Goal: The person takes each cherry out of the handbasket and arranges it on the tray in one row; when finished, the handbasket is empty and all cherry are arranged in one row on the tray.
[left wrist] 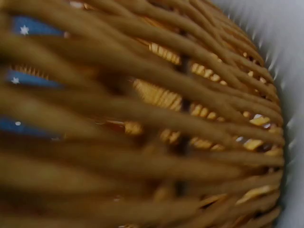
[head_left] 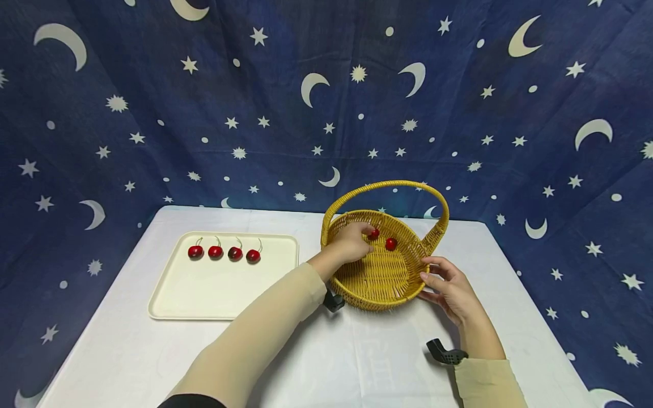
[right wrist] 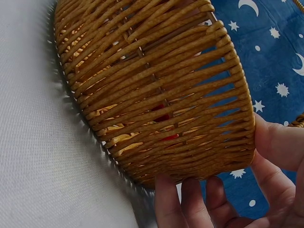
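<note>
A yellow wicker basket (head_left: 380, 283) with an arched handle stands on the table. My left hand (head_left: 352, 242) reaches over its left rim into it. The left fingertips are beside a red cherry (head_left: 374, 233), thumb and fingers apart; whether they touch it cannot be told. Another cherry (head_left: 391, 243) lies a little to the right inside the basket. At the basket's right side my right hand (head_left: 449, 286) grips the rim, thumb at the edge and fingers against the outer wall, as the right wrist view shows. Only blurred weave (left wrist: 142, 109) fills the left wrist view, which hides the left fingers.
To the left lies a cream tray (head_left: 219, 294) with several stemmed cherries (head_left: 215, 252) in a row along its far part. A white cloth covers the table (head_left: 388, 357). Behind it hangs a dark blue curtain (head_left: 285, 68) with moons and stars.
</note>
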